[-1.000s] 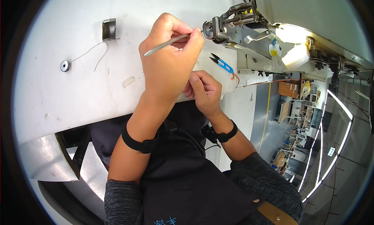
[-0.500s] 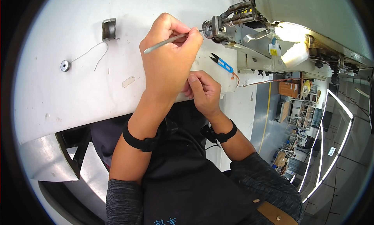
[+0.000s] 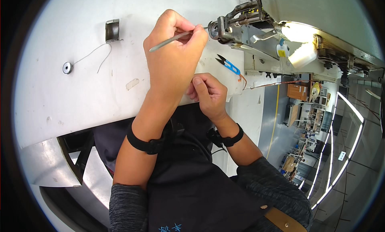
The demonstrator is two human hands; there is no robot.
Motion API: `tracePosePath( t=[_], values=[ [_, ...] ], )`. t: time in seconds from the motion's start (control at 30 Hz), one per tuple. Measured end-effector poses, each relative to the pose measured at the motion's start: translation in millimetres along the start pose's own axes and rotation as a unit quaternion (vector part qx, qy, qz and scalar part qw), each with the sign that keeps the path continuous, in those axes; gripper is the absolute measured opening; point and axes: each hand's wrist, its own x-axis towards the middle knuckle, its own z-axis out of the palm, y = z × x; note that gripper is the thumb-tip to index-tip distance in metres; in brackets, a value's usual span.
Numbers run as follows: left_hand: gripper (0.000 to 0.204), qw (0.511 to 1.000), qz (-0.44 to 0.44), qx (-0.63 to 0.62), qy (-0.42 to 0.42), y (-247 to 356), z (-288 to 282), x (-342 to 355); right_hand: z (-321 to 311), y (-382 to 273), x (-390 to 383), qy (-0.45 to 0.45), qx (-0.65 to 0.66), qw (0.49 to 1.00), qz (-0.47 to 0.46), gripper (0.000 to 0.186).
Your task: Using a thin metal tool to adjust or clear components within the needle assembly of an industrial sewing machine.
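Observation:
My left hand (image 3: 172,55) grips a thin grey metal tool (image 3: 162,45), its tip reaching the round metal hook (image 3: 213,30) of the sewing machine. Lower and to the right, my right hand (image 3: 210,93) is curled at the table edge, thumb against fingers; whether it holds anything is hidden. Blue thread snips (image 3: 230,66) with dark blades lie right of my left hand. A metal bobbin (image 3: 67,68) with a loose thread lies on the left of the white table (image 3: 60,103), below a curved dark metal part (image 3: 112,30).
The machine's pale body (image 3: 321,9) fills the upper right, with a lit lamp (image 3: 298,32) and white plastic part (image 3: 302,54) beneath. A cord runs right from the snips. The table's front edge borders my lap. Beyond, a workshop aisle shows benches and ceiling lights.
My left hand has shifted slightly upward, still gripping the metal tool at the hook. My right hand has barely moved.

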Motion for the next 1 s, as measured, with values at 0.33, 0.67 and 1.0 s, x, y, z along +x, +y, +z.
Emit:
tracePosePath(
  t=[0.33,0.67,1.0],
  values=[
    [0.017,1.000,-0.007,0.007,-0.009,0.2,0.2,-0.3,1.2,0.1,-0.4,0.004,0.003,1.000,0.000,0.019],
    [0.017,1.000,-0.012,-0.016,-0.008,-1.0,1.2,2.0,1.6,2.9,-1.0,0.006,-0.002,1.000,-0.011,0.019],
    [0.017,1.000,-0.023,-0.007,-0.015,-1.5,-3.0,1.7,2.1,3.3,-0.1,0.006,-0.004,1.000,-0.012,0.018]
  ],
)
